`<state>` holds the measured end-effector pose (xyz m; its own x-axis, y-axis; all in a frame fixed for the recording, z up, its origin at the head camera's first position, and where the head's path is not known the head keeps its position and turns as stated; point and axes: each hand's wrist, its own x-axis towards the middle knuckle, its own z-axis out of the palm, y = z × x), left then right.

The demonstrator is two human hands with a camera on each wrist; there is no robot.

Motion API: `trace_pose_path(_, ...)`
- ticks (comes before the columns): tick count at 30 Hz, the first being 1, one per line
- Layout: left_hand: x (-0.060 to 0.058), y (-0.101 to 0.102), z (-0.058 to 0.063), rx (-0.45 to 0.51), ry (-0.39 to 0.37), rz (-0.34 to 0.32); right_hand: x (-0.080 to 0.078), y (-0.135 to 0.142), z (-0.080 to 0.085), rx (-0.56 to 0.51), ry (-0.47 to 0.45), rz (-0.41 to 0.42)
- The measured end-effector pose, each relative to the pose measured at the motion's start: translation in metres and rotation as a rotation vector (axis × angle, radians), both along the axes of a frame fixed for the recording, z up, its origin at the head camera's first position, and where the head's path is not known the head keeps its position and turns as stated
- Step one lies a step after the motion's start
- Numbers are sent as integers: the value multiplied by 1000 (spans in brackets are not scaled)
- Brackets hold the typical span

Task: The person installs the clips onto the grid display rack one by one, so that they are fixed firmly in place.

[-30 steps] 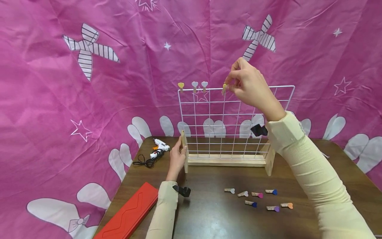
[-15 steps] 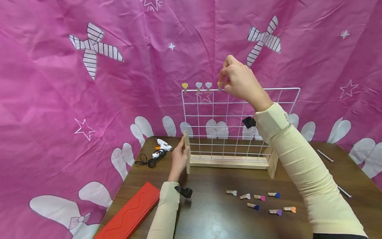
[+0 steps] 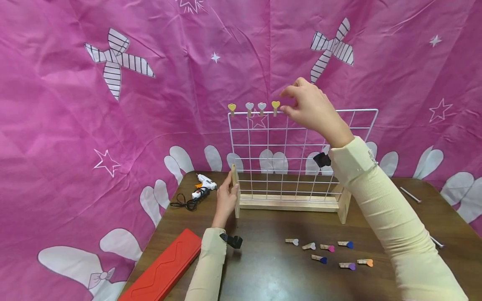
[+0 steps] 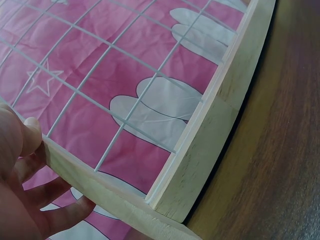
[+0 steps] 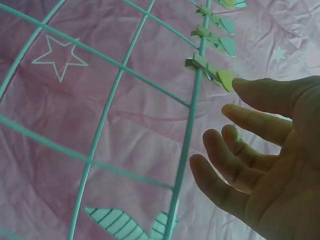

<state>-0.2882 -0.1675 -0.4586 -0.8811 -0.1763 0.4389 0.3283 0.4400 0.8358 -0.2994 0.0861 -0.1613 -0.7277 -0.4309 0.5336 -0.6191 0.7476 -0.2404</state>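
Note:
A white wire grid [image 3: 286, 145] stands upright in a wooden stand [image 3: 290, 205]. My left hand [image 3: 224, 200] grips the stand's left upright, thumb on one side and fingertips on the other, as the left wrist view shows. Along the grid's top wire sit clothespins with hearts: a yellow-heart clothespin [image 3: 232, 108] at the corner, two white-heart clothespins [image 3: 255, 108], and another yellow-heart clothespin [image 3: 275, 107]. My right hand [image 3: 314, 106] is just right of this last one, thumb and fingers spread with nothing between them. In the right wrist view the thumb tip is right by the yellow heart [image 5: 225, 81].
Several heart clothespins [image 3: 327, 248] in white, pink, blue, purple and orange lie on the brown table [image 3: 263, 267]. A white glue gun [image 3: 205, 183] with a black cord lies at back left, a red case [image 3: 165, 267] at front left. Thin rods [image 3: 410, 195] lie at right.
My right hand brought the yellow-heart clothespin left along the top wire beside the white ones, then let go and drew back slightly right. My left hand stays on the upright.

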Motion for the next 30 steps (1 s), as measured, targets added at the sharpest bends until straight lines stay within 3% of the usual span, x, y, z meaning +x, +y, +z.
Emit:
trace_pose_path(8,-5,0,2,15,20,-33,19,26,-16,-49,88,83)
trace_pose_path(14,-2,1,0,1,-10,-11,37,39,-42,-66,135,171)
trace_pose_path(23,-3,-3,-1,37,12,-23,66,50,-87,-177,82,222)
trace_pose_path(30,-2,-1,0,25,-5,-29,86,56,-128,-209,26,209)
